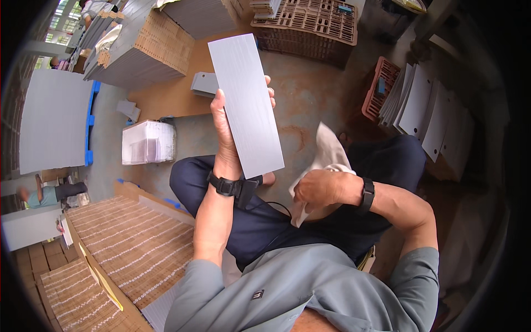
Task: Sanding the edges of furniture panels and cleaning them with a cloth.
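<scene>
A long rectangular grey panel (247, 105) is gripped by my left hand (222, 124), thumb along its left edge and fingertips curled round its right edge. It is raised in front of me with its broad, finely streaked face toward me. My right hand (319, 190) is closed on a bunched whitish cloth (327, 148) above my lap. One end of the cloth sticks up beyond the hand, and another hangs below it. Panel and cloth are apart. Behind the panel, a short stack of small grey panels (204, 83) lies on a brown board (166, 98).
Tall stacks of panels (160, 47) stand at the far left. A brown plastic crate (307, 25) is at the back, and a reddish crate (381, 83) with white panels (415, 105) is at the right. A white box (148, 143) sits left; a person (50, 193) is farther off.
</scene>
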Available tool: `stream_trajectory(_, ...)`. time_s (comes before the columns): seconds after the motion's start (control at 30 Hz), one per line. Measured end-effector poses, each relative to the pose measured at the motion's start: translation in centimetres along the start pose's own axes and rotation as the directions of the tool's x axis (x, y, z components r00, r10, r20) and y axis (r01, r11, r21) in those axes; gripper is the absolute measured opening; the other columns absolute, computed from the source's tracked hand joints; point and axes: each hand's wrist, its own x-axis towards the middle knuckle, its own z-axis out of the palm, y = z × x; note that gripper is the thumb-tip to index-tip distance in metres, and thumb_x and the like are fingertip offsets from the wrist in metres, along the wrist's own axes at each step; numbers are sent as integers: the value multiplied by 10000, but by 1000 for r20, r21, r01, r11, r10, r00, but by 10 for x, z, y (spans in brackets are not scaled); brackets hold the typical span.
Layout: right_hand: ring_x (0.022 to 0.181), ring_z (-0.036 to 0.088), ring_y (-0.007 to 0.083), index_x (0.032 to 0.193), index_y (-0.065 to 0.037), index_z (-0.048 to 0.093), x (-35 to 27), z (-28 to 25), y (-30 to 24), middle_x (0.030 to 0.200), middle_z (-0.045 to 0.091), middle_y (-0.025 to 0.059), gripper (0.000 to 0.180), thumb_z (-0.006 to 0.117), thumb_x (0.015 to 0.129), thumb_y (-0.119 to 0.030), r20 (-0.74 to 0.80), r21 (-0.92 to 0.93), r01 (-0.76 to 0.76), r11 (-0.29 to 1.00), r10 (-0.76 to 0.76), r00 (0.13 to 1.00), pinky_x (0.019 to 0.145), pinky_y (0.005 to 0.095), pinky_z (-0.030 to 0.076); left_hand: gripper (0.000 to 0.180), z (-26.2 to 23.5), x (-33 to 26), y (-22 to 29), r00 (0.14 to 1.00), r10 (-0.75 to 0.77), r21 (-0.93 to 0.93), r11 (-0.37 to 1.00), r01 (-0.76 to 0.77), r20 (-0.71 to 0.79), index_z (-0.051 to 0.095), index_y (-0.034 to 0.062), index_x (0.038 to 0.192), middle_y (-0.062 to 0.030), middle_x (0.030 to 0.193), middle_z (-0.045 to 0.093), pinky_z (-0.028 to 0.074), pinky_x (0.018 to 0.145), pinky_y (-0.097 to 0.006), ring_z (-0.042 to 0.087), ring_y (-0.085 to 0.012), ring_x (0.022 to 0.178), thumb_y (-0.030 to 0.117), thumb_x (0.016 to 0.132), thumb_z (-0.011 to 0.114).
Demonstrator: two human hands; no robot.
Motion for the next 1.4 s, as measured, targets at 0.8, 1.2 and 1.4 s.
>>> stream_trajectory(0.8, 969, 698, 364, 1104, -70, 664, -51, -126, 107, 1056, 693, 127, 262, 727, 952, -274, -956, 269, -507, 819, 292, -34, 793, 457, 572, 852, -2, -18, -46, 926, -358, -58, 929, 366, 124, 493, -12, 1471, -223, 1310, 629, 610, 938, -410, 688, -300, 1095, 679, 976, 541)
stream_trajectory(1.2, 1014, 691, 384, 1130, -29, 700, -66, -130, 109, 1092, 708, 167, 317, 719, 968, -301, -885, 433, -461, 774, 462, -55, 875, 455, 547, 789, -13, -18, -31, 968, -249, -77, 965, 249, 4, 537, -14, 1407, -209, 1238, 640, 628, 853, -402, 695, -284, 1020, 658, 998, 482)
stream_trajectory(1.4, 985, 695, 371, 1113, 0, 706, -69, -132, 99, 1065, 711, 174, 321, 726, 963, -283, -872, 441, -412, 797, 489, 11, 863, 426, 543, 667, -84, 32, -37, 749, -163, 176, 920, 351, -643, 607, -24, 1183, -135, 1028, 657, 590, 801, -356, 685, -221, 897, 605, 965, 654)
